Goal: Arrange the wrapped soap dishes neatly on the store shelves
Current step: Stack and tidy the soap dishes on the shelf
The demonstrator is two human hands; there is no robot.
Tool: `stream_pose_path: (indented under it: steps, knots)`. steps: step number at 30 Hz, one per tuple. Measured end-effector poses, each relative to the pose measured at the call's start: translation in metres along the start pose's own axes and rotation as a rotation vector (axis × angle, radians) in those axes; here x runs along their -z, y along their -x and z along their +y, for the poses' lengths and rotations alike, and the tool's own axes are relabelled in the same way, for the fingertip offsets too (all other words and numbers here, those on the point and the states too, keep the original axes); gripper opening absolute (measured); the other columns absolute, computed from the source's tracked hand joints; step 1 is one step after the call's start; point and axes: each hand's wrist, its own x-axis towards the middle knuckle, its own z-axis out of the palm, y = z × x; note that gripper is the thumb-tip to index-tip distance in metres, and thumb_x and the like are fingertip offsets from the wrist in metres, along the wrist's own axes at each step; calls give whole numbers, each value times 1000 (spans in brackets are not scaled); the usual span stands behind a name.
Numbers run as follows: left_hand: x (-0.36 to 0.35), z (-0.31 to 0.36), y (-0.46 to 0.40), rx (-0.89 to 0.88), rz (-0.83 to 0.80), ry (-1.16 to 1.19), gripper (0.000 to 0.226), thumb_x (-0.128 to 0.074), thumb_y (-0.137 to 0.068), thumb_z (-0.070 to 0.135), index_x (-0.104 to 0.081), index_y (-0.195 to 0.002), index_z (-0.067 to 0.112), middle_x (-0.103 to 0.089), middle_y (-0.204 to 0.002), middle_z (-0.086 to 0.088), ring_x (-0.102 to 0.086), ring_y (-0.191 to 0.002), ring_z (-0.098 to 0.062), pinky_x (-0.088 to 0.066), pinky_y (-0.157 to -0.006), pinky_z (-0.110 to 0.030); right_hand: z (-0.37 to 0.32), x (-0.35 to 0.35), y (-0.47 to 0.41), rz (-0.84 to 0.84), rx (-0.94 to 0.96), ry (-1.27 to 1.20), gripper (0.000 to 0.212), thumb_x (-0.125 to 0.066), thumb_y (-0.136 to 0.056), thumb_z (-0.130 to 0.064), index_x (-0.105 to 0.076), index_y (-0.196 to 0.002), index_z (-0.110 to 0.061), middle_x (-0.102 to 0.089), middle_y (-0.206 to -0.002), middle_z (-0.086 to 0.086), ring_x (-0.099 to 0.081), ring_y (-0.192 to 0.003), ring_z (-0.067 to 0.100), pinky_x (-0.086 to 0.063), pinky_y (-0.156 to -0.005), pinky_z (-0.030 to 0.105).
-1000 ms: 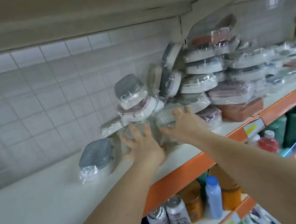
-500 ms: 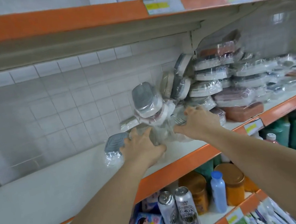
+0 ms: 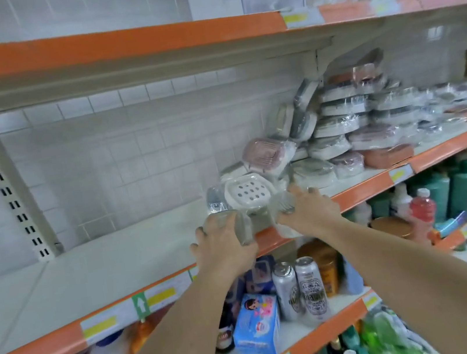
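Plastic-wrapped soap dishes point(image 3: 342, 135) lie heaped on your white, orange-edged shelf point(image 3: 104, 277), and with your left hand point(image 3: 224, 239) and right hand point(image 3: 308, 211) each curled round a clear wrapped dish at its front edge, you likely next set both flat on the bare stretch to the left.

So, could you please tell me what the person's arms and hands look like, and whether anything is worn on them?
Both arms are bare from the frame's lower edge to the wrists: no sleeves show. The left hand and the right hand carry no gloves, and no watch, bracelet or ring is visible. The picture is slightly blurred, so small details such as a thin ring cannot be ruled out.
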Motion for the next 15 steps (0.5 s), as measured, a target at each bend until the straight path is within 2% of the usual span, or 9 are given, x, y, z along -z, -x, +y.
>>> stream_pose_path:
  steps: [7, 12, 15]
  knots:
    - [-2, -6, -30, 56, 92, -97, 62, -52, -80, 47, -32, -138, 35, -23, -146, -2, -30, -123, -30, -31, -95, -42, 3, 0, -41, 78, -3, 47, 74, -51, -83, -54, -26, -145, -22, -34, -145, 13, -42, -126, 35, -35, -100, 44]
    - [21, -18, -51, 125, 177, -121, 61, -52, -82, 48, -31, -138, 34, -21, -147, -4, -26, -127, -32, -31, -98, -44, -12, 19, -69, 182, 51, 22, 69, -52, -83, -50, -30, -144, -24, -40, -139, 12, -43, -123, 36, -35, -100, 44]
    - [30, -27, -50, 149, 192, -124, 61, -51, -82, 47, -32, -138, 34, -23, -147, -3, -27, -127, -30, -31, -97, -43, -23, 18, -72, 24, 67, 77, 62, -51, -83, -52, -42, -136, -21, -49, -129, 11, -50, -115, 33, -42, -97, 41]
